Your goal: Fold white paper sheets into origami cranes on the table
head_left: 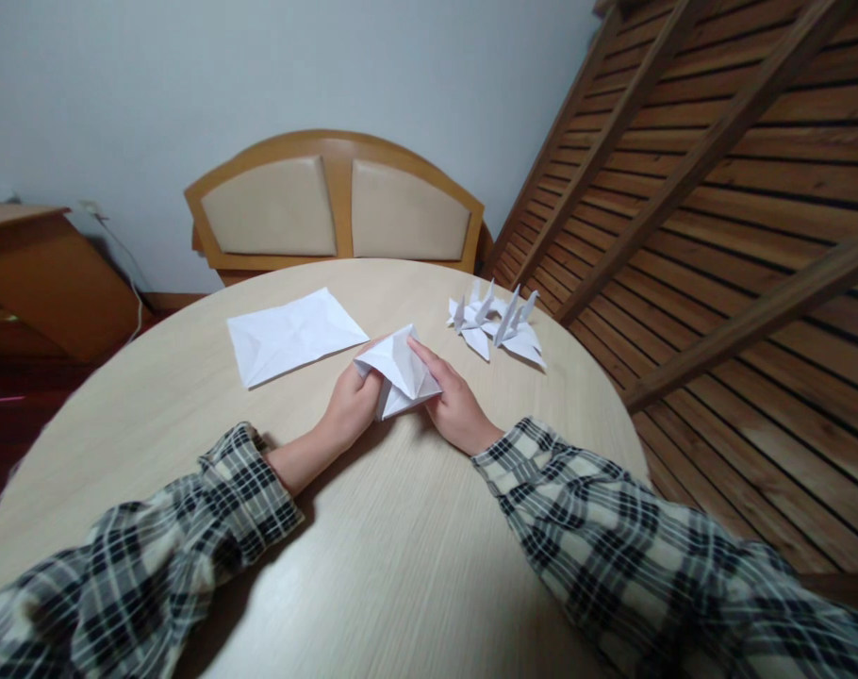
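Observation:
A partly folded sheet of white paper (401, 370) is held between both my hands, just above the middle of the round table (372, 566). From the left, my left hand (354, 404) grips its edge, with the thumb tucked under a raised flap. On the opposite side my right hand (461, 401) pinches the paper, its thumb lying along the upper face. The fingers beneath the paper are hidden. Beyond my left hand lies a creased white paper stack (294, 335). Several finished white paper cranes (496, 321) stand bunched together past my right hand.
Behind the table's far edge rises a wooden headboard (344, 193) with two pale padded panels, against a light wall. A slatted wooden partition (718, 189) slants along the right side. Over at the left stands a brown wooden desk (40, 259) with a white cable (128, 259) nearby.

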`<state>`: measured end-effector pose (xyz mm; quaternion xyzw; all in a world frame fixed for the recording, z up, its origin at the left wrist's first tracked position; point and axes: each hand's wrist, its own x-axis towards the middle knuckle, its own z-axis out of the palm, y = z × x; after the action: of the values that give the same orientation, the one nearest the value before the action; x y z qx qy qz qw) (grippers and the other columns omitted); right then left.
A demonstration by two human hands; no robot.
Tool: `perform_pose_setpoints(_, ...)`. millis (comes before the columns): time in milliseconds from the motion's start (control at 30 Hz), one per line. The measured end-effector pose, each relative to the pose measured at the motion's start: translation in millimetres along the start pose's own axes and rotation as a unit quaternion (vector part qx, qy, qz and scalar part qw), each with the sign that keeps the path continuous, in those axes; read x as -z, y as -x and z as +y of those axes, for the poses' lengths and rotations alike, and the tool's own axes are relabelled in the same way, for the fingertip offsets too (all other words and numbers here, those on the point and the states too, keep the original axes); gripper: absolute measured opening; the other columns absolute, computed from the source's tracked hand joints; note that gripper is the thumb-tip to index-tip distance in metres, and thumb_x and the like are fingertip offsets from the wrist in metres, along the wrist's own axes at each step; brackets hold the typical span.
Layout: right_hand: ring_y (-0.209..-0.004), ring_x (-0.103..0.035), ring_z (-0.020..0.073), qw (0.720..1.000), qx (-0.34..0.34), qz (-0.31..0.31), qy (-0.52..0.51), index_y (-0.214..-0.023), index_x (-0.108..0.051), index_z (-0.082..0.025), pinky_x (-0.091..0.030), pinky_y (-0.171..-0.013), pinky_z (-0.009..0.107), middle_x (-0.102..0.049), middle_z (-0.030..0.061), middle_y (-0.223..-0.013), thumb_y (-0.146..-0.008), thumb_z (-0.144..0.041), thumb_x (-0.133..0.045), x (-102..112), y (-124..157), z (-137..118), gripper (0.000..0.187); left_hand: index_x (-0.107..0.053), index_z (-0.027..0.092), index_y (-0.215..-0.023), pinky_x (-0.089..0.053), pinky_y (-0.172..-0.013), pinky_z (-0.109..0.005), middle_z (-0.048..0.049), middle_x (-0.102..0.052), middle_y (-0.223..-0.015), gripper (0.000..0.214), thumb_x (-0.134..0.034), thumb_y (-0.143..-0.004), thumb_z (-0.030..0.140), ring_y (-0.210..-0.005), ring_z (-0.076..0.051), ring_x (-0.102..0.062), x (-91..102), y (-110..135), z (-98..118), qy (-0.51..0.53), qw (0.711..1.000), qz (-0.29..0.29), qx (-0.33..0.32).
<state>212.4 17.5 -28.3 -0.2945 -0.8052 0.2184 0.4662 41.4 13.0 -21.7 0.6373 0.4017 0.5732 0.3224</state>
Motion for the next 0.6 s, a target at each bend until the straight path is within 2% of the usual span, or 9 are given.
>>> perform_pose_setpoints(200, -0.13, -0.048, 0.0224, 1.0, -0.007, -0.005, 0.007, -0.148, -0.035, -0.033, -0.036, -0.114, 0.051, -0.05, 0.0042, -0.144, -0.08, 0.004, -0.04, 0.7, -0.2, -0.9, 0.077, -0.068, 0.015, -0.099, -0.044, -0.101, -0.039, -0.0105, -0.07, -0.114, 0.025, -0.053, -0.082, 0.027, -0.111, -0.024, -0.061, 0.0, -1.0, 0.7, 0.068, 0.997, 0.004, 0.045)
perform_pose_setpoints(400, -0.126, -0.05, 0.0222, 1.0, -0.014, -0.01, 0.008, -0.147, -0.037, -0.032, -0.039, -0.111, 0.049, -0.054, 0.0044, -0.138, -0.072, 0.008, -0.037, 1.3, 0.3, -1.0, 0.085, -0.07, 0.015, -0.091, -0.049, -0.09, -0.037, -0.008, -0.074, -0.1, 0.021, -0.062, -0.075, 0.026, -0.092, -0.023, -0.066, -1.4, -1.8, 0.6, 0.13, 0.988, 0.017, 0.077)
perform_pose_setpoints(600, -0.125, -0.051, 0.0216, 1.0, -0.029, -0.007, 0.001, -0.144, -0.042, -0.031, -0.039, -0.111, 0.049, -0.055, 0.0046, -0.137, -0.069, 0.007, -0.037, 3.1, 0.0, -1.1, 0.085, -0.072, 0.016, -0.082, -0.051, -0.083, -0.034, -0.0068, -0.075, -0.09, 0.017, -0.067, -0.069, 0.025, -0.083, -0.022, -0.067, -0.1, -3.1, -0.7, 0.153, 0.98, 0.043, 0.121)
